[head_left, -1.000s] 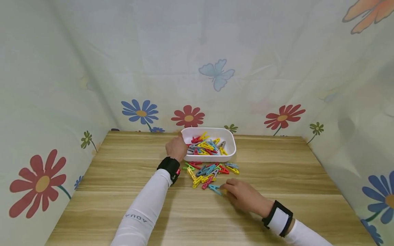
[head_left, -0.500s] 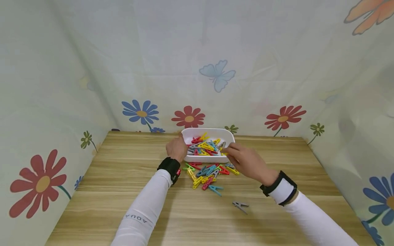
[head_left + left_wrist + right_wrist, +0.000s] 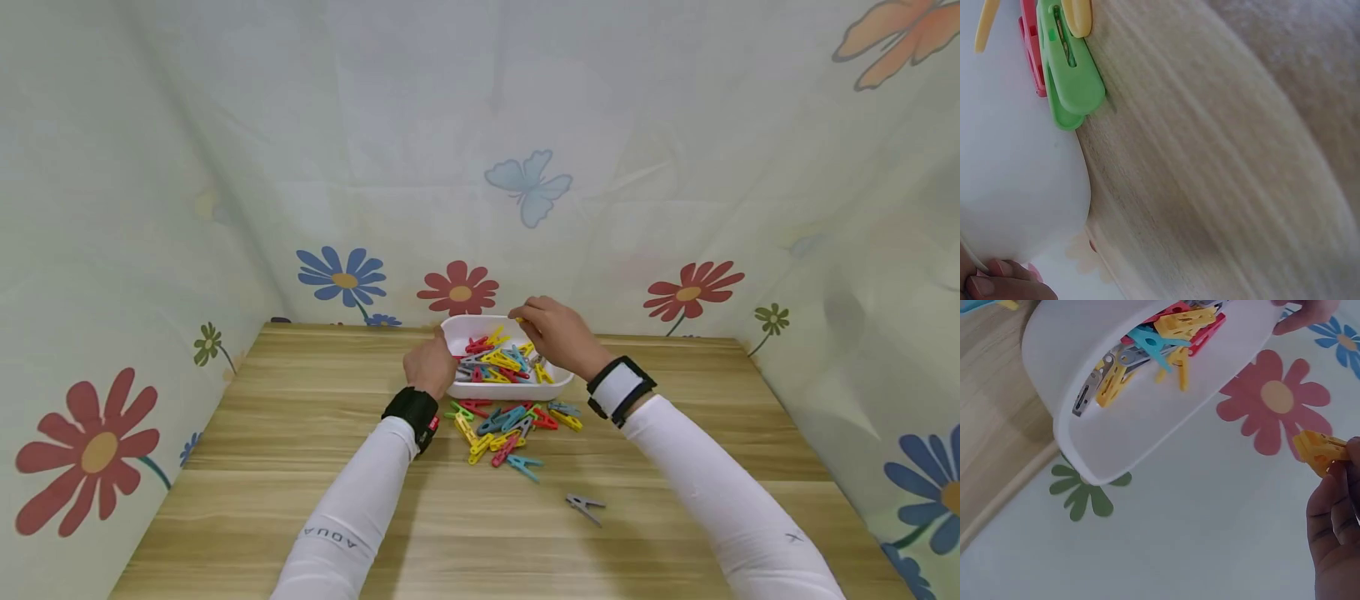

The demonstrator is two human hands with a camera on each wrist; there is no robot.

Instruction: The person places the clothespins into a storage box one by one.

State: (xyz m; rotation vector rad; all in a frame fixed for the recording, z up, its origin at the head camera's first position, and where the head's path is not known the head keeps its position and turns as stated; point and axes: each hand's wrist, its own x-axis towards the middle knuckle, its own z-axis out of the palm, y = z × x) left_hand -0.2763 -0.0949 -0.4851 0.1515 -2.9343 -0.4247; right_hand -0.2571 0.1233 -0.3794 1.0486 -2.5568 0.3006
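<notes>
A white plastic box (image 3: 510, 390) holds several clothespins (image 3: 501, 358) in yellow, red, blue and grey. My left hand (image 3: 431, 363) grips the box's left end, and its fingertips (image 3: 1013, 289) show at the wall in the left wrist view. Above the back right part of the box, my right hand (image 3: 558, 333) pinches a yellow clothespin (image 3: 1321, 450) between thumb and fingers. In front of the box lies a loose pile of clothespins (image 3: 517, 425). A green clothespin (image 3: 1072, 69) from that pile is close to the box wall in the left wrist view.
A single grey clothespin (image 3: 583, 507) lies apart on the wooden table (image 3: 675, 450), nearer to me. A blue clothespin (image 3: 523, 467) is at the pile's front edge. Flower-printed cloth (image 3: 600, 233) stands right behind the box and along both sides.
My right hand has lifted the yellow clothespin from the table and moved it up and left over the box. The grey clothespin came into sight beneath. My left hand has stayed in place.
</notes>
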